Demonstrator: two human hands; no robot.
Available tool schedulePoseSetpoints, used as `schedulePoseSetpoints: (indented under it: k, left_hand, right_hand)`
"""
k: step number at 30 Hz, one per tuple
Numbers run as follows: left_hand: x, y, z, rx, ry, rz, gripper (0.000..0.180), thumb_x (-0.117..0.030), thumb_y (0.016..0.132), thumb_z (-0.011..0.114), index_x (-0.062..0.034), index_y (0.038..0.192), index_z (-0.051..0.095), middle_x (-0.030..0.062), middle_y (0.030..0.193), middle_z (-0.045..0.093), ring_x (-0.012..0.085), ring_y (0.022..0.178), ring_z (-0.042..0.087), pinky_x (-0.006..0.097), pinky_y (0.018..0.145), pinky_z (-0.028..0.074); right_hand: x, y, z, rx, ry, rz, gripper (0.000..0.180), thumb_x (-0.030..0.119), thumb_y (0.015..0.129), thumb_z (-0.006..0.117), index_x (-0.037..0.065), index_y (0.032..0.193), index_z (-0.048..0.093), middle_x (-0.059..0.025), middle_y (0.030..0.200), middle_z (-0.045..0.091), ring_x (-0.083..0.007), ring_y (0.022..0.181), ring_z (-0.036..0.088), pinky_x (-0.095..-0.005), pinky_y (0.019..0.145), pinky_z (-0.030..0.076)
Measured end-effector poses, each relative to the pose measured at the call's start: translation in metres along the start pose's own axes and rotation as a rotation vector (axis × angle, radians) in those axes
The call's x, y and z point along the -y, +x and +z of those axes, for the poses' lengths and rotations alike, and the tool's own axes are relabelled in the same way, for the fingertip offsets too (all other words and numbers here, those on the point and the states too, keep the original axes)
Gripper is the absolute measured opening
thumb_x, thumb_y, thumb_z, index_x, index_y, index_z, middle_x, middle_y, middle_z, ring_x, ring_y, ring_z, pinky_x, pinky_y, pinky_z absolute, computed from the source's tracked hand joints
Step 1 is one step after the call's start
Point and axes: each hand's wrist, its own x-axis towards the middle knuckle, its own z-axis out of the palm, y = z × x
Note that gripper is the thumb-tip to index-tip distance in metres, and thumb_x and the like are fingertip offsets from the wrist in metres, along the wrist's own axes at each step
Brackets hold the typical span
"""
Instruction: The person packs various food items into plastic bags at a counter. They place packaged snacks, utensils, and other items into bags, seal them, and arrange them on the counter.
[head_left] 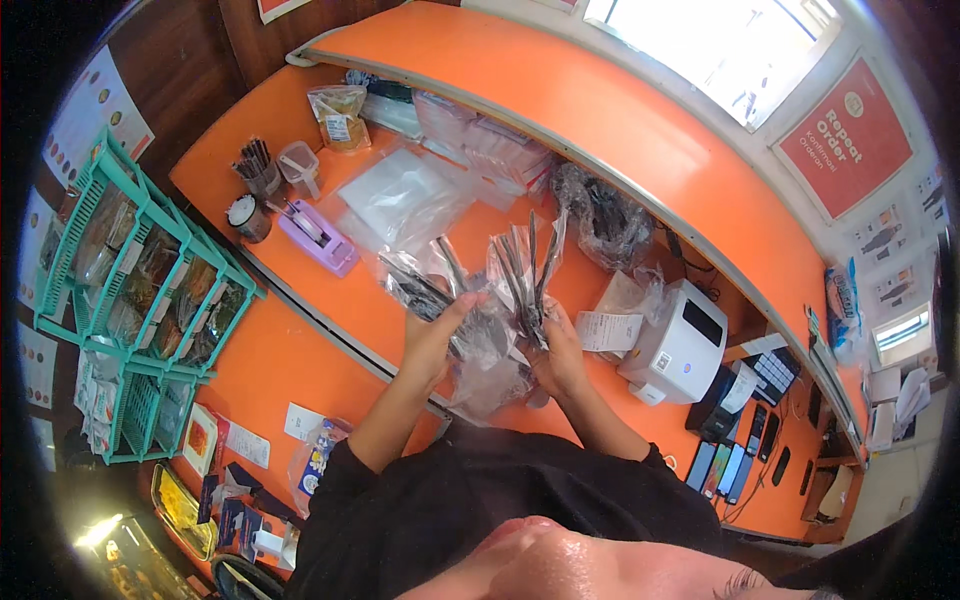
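Note:
My left hand (437,338) is closed around a bundle of clear-wrapped black disposable cutlery (412,286), thumb lying across the top. A second bundle of wrapped cutlery (515,268) stands fanned out in my right hand (558,358), its long dark pieces pointing away from me. Between and below my hands lies crumpled clear plastic (485,365); whether it is a bag or more wrappers I cannot tell. Both bundles are held above the orange counter (375,318), close to each other. My palms hide the lower ends of the pieces.
Just beyond lie flat clear plastic bags (405,195). A purple tape dispenser (318,238) and a cup of dark sticks (262,175) are at left, near green tiered baskets (150,270). To the right stand a white printer (680,340), phones (722,468) and a bag of black items (605,220).

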Motion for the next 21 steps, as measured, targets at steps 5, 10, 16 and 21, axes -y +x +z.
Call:
schedulePoseSetpoints:
  k: [5, 10, 16, 21]
  left_hand:
    - [-0.005, -0.003, 0.006, 0.032, 0.006, 0.108, 0.078, -0.001, 0.088, 0.066, -0.0054, 0.151, 0.020, 0.0115, 0.116, 0.057, 0.0207, 0.097, 0.064, 0.034, 0.086, 0.053]
    - [-0.004, -0.002, -0.001, 0.092, -0.090, 0.078, 0.083, -0.002, 0.087, 0.068, -0.0113, 0.155, 0.021, 0.0077, 0.114, 0.058, 0.0165, 0.096, 0.060, 0.030, 0.084, 0.051]
    - [-0.023, -0.018, 0.025, 0.039, 0.221, 0.184, 0.064, -0.005, 0.086, 0.074, -0.0071, 0.141, 0.042, 0.0042, 0.115, 0.059, 0.0117, 0.101, 0.057, 0.028, 0.082, 0.050]
    - [-0.006, -0.019, 0.012, 0.034, 0.155, 0.234, 0.057, 0.002, 0.086, 0.067, -0.0053, 0.137, 0.043, 0.0036, 0.106, 0.059, 0.0122, 0.097, 0.057, 0.030, 0.084, 0.049]
  right_hand:
    - [-0.003, 0.002, 0.000, 0.071, -0.047, -0.085, 0.038, 0.004, 0.095, 0.040, 0.004, 0.133, 0.045, -0.0089, 0.118, 0.061, -0.0198, 0.105, 0.062, -0.0383, 0.094, 0.050]
    - [-0.013, 0.003, -0.007, 0.075, -0.072, -0.038, 0.039, 0.003, 0.095, 0.040, 0.004, 0.134, 0.044, -0.0103, 0.120, 0.060, -0.0197, 0.108, 0.061, -0.0366, 0.096, 0.049]
    - [-0.022, 0.002, -0.013, 0.206, -0.116, -0.042, 0.039, 0.005, 0.097, 0.044, 0.009, 0.135, 0.041, -0.0100, 0.134, 0.048, -0.0200, 0.123, 0.047, -0.0350, 0.101, 0.041]
    - [-0.024, -0.001, -0.001, 0.176, -0.052, -0.047, 0.034, 0.007, 0.097, 0.046, 0.009, 0.131, 0.044, -0.0081, 0.123, 0.054, -0.0177, 0.110, 0.054, -0.0338, 0.095, 0.045]
